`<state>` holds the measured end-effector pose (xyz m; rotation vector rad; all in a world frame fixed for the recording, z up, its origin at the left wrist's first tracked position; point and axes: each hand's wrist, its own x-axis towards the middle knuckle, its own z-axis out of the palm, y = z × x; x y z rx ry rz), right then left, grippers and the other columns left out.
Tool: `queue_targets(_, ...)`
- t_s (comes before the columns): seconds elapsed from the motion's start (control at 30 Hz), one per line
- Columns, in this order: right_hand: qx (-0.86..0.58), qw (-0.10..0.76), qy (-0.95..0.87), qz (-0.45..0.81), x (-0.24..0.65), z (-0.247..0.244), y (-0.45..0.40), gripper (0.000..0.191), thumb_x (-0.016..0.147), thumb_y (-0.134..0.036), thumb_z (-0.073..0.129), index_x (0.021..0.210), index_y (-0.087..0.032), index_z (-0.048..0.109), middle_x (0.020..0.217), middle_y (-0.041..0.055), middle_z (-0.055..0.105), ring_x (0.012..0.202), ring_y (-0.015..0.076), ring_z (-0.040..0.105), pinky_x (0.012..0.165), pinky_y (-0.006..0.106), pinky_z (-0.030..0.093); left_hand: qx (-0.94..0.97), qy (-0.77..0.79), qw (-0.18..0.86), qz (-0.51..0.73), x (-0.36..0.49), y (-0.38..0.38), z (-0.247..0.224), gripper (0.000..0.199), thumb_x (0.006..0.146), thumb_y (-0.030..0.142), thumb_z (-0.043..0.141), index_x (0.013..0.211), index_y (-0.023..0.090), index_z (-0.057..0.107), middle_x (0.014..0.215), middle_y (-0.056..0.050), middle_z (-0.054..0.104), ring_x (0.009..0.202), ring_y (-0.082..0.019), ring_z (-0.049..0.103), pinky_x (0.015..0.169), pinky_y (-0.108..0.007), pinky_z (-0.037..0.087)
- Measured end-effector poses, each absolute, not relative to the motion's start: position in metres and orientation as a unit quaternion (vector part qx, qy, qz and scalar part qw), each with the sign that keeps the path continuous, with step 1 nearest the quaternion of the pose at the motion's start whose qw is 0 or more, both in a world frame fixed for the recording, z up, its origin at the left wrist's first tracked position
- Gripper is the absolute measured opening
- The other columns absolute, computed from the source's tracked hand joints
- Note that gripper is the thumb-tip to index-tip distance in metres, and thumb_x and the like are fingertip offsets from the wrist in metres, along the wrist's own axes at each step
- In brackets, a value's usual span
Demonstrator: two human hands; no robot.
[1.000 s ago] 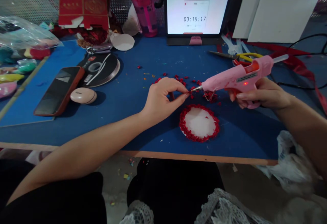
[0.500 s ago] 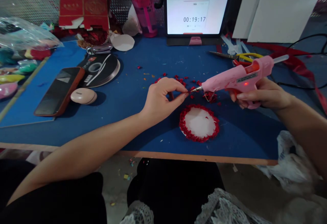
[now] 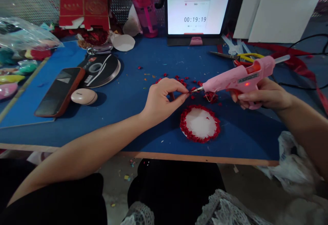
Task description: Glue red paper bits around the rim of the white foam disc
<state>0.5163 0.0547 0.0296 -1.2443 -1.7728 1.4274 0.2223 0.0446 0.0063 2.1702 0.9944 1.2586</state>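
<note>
My right hand [image 3: 263, 95] grips a pink glue gun [image 3: 230, 77] with a lit red light and a clear glue stick out of its back. Its metal nozzle points left, right at the pinched thumb and forefinger of my left hand [image 3: 166, 98]. A tiny dark red piece [image 3: 190, 92] shows between those fingertips, mostly hidden. Just below lies a white disc [image 3: 200, 122] rimmed with a ring of small red pieces [image 3: 185, 129]. More red pieces [image 3: 181, 81] are scattered behind my left hand and under the nozzle.
A tablet [image 3: 197, 9] showing a timer stands at the back. On the left are a phone [image 3: 60, 91], a pale oval case [image 3: 84, 96], and a ribbon spool [image 3: 102, 69]. Yellow-handled pliers [image 3: 248, 57] and red ribbon [image 3: 302, 64] lie right. A pink tumbler [image 3: 145, 9] stands behind.
Both hands and the glue gun stay almost still. The timer on the tablet has advanced.
</note>
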Motion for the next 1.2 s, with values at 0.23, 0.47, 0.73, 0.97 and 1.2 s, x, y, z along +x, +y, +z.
queue_targets(0.23,-0.453,0.281,-0.658,0.532,0.515,0.03,0.055,0.034,0.06,-0.05,0.084,0.062,-0.018,0.071,0.05,0.0033,0.061,0.036,0.0114,0.052,0.033,0.021,0.042,0.781,0.366,0.225,0.453,0.222,0.044,0.007,0.007,0.082,0.021,0.065,0.079,0.02,0.072,0.084,-0.002,0.074,0.078,-0.013,0.066,0.06,-0.023,0.051)
queue_targets(0.47,-0.448,0.287,-0.656,0.535,0.515,0.031,0.054,0.03,0.062,-0.046,0.083,0.063,-0.019,0.071,0.052,0.0023,0.061,0.036,0.0112,0.052,0.032,0.021,0.042,0.778,0.356,0.236,0.461,0.223,0.044,0.006,0.007,0.082,0.018,0.066,0.079,0.019,0.072,0.084,-0.002,0.073,0.079,-0.013,0.066,0.06,-0.023,0.05)
queue_targets(0.73,-0.439,0.288,-0.674,0.519,0.518,0.031,0.055,0.03,0.065,-0.046,0.082,0.066,-0.018,0.069,0.059,0.0033,0.063,0.039,0.0104,0.053,0.035,0.022,0.043,0.745,0.359,0.291,0.481,0.221,0.047,0.005,0.004,0.082,0.021,0.069,0.079,0.02,0.072,0.085,-0.002,0.073,0.078,-0.013,0.066,0.063,-0.024,0.052)
queue_targets(0.97,-0.442,0.338,-0.722,0.411,0.531,0.032,0.067,0.027,0.079,-0.045,0.071,0.078,-0.019,0.069,0.057,0.0021,0.059,0.046,0.0108,0.052,0.044,0.025,0.04,0.774,0.334,0.211,0.495,0.22,0.049,0.005,0.005,0.085,0.022,0.069,0.08,0.02,0.072,0.084,-0.002,0.074,0.077,-0.013,0.067,0.063,-0.024,0.053)
queue_targets(1.2,-0.59,0.253,-0.738,0.208,0.54,0.016,0.088,0.034,0.071,-0.048,0.07,0.077,-0.015,0.067,0.055,0.0039,0.057,0.045,0.0152,0.051,0.047,0.031,0.04,0.865,0.186,-0.11,0.452,0.212,0.053,0.014,0.005,0.085,0.019,0.07,0.082,0.023,0.069,0.086,0.004,0.076,0.076,-0.012,0.068,0.072,-0.026,0.058)
